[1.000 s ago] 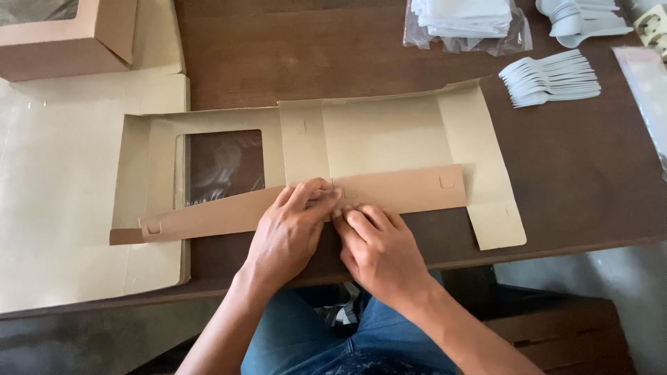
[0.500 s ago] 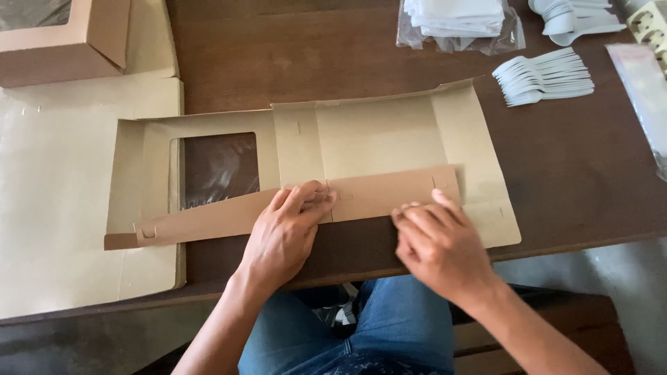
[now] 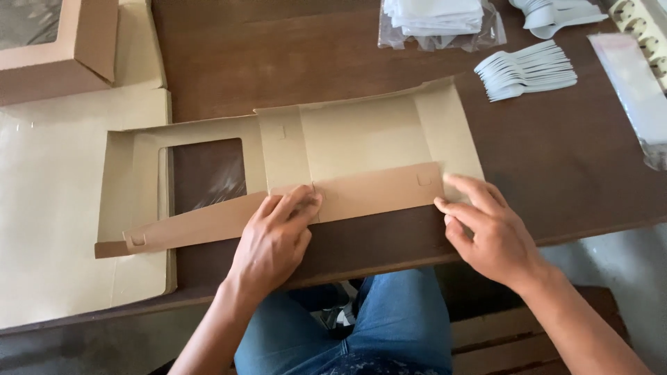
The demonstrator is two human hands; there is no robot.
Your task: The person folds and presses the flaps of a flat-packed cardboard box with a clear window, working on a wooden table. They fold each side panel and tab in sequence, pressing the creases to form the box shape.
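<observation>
Pressing: left hand [image 3: 274, 239] lying flat, fingers spread and released, fingertips bearing down on the folded brown flap [image 3: 292, 208] of the flat tan cardboard box blank with a clear film window [image 3: 361, 135], seemingly pinning the fold so the crease keeps its line.

Steadying: right hand [image 3: 490, 232] resting at the right end of the same flap, fingers extended and loose, gripping nothing, fingertips touching the flap's end and the pale side panel beside it, apparently holding that end down.

Lying: box blank spread open on the dark brown wooden table [image 3: 292, 62], near edge close to the table's near edge, window at the left, flap folded up along the near side.

Overlapping: left part of the blank sitting on a stack of pale flat cardboard sheets [image 3: 55, 208], probably a supply kept within reach.

Standing: an assembled brown windowed box [image 3: 59, 48] at the far left corner, well apart from both hands.

Waiting: a fan of white plastic spoons [image 3: 531, 69] at the far right, a clear bag of folded white napkins [image 3: 438, 21] far centre, another clear plastic packet [image 3: 632, 90] at the right edge.

Showing: blue jeans [image 3: 389, 326] below the near table edge.
</observation>
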